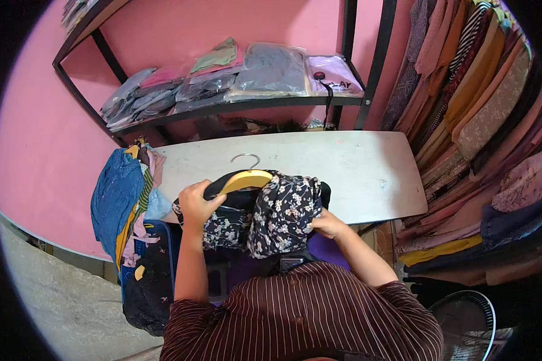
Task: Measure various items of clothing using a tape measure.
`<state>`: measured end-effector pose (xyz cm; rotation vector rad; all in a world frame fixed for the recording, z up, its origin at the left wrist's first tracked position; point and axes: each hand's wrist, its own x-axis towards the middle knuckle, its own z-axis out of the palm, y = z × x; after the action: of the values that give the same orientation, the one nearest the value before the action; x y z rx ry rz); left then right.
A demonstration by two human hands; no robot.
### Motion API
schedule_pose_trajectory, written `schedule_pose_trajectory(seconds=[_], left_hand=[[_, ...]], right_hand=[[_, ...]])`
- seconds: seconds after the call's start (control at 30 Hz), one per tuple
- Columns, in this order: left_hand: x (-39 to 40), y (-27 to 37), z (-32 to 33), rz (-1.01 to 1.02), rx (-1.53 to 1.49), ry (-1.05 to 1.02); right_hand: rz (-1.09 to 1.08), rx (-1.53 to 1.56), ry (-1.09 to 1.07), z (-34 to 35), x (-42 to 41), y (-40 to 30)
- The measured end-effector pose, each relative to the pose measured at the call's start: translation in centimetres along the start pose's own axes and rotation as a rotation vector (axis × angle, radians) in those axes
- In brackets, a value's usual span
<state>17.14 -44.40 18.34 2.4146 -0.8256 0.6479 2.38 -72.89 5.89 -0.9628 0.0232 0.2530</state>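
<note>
Over the near edge of a white table, I hold a black floral garment bunched around a yellow clothes hanger. The hanger's metal hook points away from me over the tabletop. My left hand grips the garment's black edge and the hanger's left arm, thumb on top. On the other side, my right hand pinches the floral fabric at its right edge. The hanger's right arm is hidden under the cloth, and some right fingertips are out of sight.
A white table lies ahead. Behind it, a black-framed shelf bears bagged clothes. Hung garments and a blue basket are at left. A garment rack fills the right, with a fan below.
</note>
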Motion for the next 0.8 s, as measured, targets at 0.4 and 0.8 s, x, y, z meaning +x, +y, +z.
schedule_pose_trajectory(seconds=[0.4, 0.8], left_hand=[[-4.3, -6.7, -1.6, -0.038, -0.293, 0.301], [-2.9, 0.1, 0.1, -0.259, -0.109, 0.006]], right_hand=[[0.049, -0.075, 0.722, -11.1, -1.6, -6.5], [-0.676, -0.977, 0.674, 0.3, -0.1, -6.7]])
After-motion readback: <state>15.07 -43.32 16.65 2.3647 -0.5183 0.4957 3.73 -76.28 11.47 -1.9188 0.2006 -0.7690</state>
